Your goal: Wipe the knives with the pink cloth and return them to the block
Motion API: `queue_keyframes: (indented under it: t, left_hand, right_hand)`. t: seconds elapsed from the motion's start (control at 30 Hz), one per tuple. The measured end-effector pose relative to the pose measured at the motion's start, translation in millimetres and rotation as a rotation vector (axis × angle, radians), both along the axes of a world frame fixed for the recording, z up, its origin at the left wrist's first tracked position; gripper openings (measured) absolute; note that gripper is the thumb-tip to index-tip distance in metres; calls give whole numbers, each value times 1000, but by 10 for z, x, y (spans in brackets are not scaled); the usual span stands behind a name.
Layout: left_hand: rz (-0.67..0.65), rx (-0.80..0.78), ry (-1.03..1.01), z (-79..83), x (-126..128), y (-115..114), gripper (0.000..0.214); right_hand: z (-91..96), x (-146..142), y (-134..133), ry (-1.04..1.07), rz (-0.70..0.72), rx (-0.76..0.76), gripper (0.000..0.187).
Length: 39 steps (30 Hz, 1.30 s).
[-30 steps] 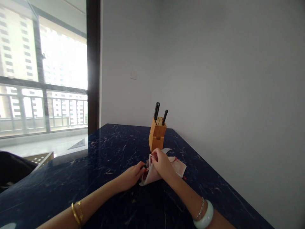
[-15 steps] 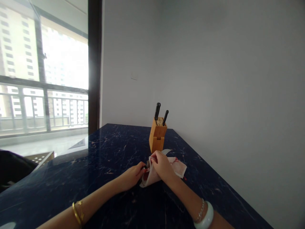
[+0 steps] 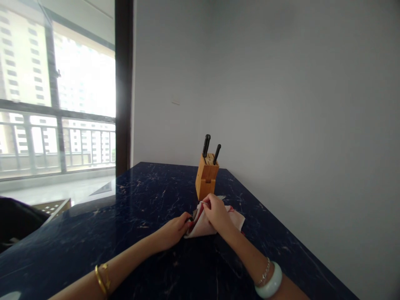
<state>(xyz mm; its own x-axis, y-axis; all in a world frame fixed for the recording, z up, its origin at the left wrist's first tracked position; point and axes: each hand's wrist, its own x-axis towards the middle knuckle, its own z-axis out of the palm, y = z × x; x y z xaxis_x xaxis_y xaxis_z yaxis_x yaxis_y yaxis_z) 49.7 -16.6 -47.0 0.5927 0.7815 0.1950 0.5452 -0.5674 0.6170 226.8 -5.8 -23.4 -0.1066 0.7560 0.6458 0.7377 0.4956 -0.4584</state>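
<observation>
My left hand (image 3: 173,230) is closed on the black handle of a knife (image 3: 189,219) lying on the dark marble counter (image 3: 131,233). My right hand (image 3: 218,213) is closed on a pale cloth with red marks (image 3: 203,225), which is wrapped over the knife's blade. Only the blade's tip (image 3: 221,197) shows beyond the cloth. Just behind stands a wooden knife block (image 3: 206,176) holding two black-handled knives (image 3: 210,148).
A plain grey wall (image 3: 281,104) runs along the counter's right side and back. At the left is a large window with a railing (image 3: 56,137) and buildings beyond. A dark object (image 3: 15,221) sits at the lower left edge.
My right hand has slid with the cloth along the blade towards the tip, so less of the blade shows. My left hand has stayed on the handle.
</observation>
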Motion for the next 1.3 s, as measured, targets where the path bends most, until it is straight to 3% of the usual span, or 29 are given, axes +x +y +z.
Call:
queue_keyframes:
  t: [0.43,0.87,1.3]
  left_hand:
    - [9,13,-51,-55,10,63,25]
    - [20,-4,-48,-26,11,36,26]
    - [20,4,-46,-56,23,64,25]
  right_hand:
    - [-28,-228,-197,-96,223,-4,14]
    - [-15,-62,-70,-84,43,17,11]
    - [-76,-247,-190,-135,149,9,11]
